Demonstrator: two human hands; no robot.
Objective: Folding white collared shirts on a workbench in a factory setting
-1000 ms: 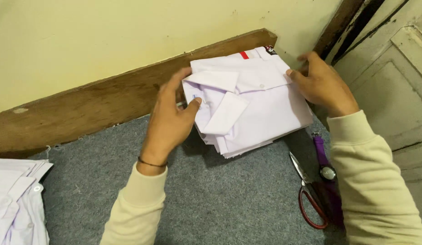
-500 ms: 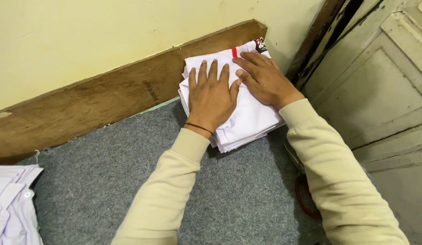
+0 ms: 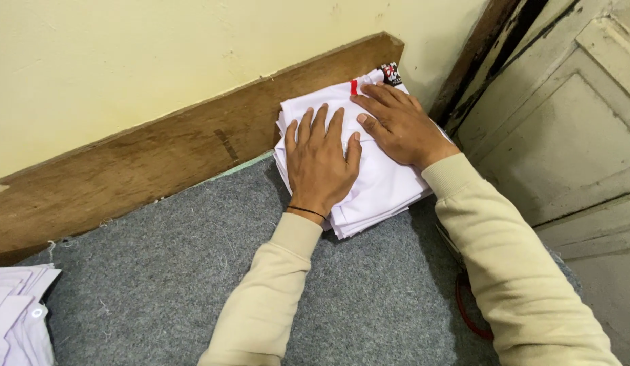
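Folded white garment stack (image 3: pixel 379 183) pressed flat under both hands.
It lies on grey felt (image 3: pixel 159 285) against the wooden baseboard (image 3: pixel 159 163); left hand (image 3: pixel 320 161) and right hand (image 3: pixel 396 125) rest palm-down, each grip spread, holding nothing; more white garments (image 3: pixel 17 318) lie at far left.

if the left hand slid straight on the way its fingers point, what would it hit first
Probably the wooden baseboard just past the far edge of the folded white shirt stack; the left hand lies flat there, fingers pointing wallward. Depth is uncertain.

The folded shirt (image 3: pixel 386 183) was white with a red tab, the felt mat (image 3: pixel 159 271) grey, the sleeves (image 3: pixel 261 305) beige.
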